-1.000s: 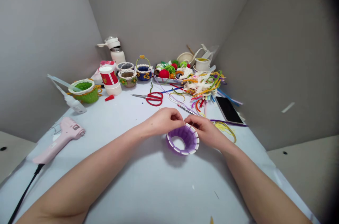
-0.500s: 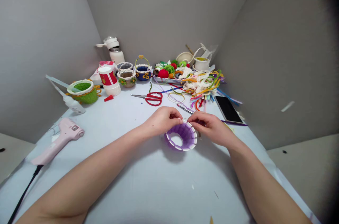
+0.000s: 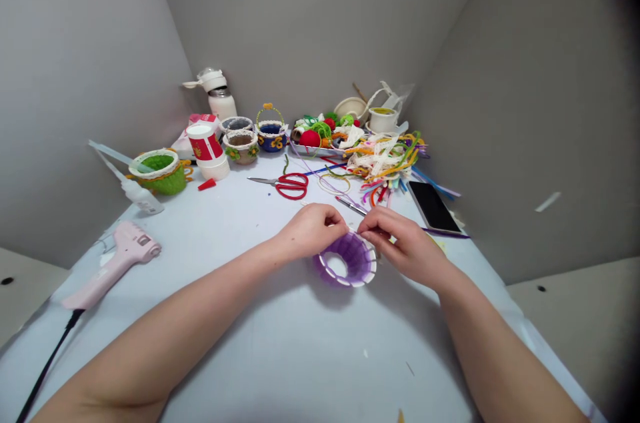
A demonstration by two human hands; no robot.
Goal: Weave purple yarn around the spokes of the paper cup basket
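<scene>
A small paper cup [image 3: 356,261], woven round with purple yarn and notched white along its rim, tilts toward me above the table. My left hand [image 3: 320,228] has thumb and fingers closed on the cup's far-left rim. At the far-right rim, my right hand [image 3: 395,236] pinches a thin strand that looks like purple yarn; the fingertips partly hide it. Purple yarn [image 3: 320,169] trails across the table from the back toward my hands. A pen-like silver tool [image 3: 351,206] lies just beyond the cup.
Red-handled scissors [image 3: 290,185] lie behind my left hand. A pink glue gun [image 3: 113,266], a glue bottle [image 3: 143,197] and a green basket [image 3: 163,177] stand left. Small finished baskets [image 3: 242,147], a tray of yarn balls [image 3: 317,151], a ribbon pile [image 3: 383,159] and a phone [image 3: 434,207] line the back and right.
My right hand has turned slightly, its fingers more bunched at the rim. The cup and both hands have shifted a little to the right in view.
</scene>
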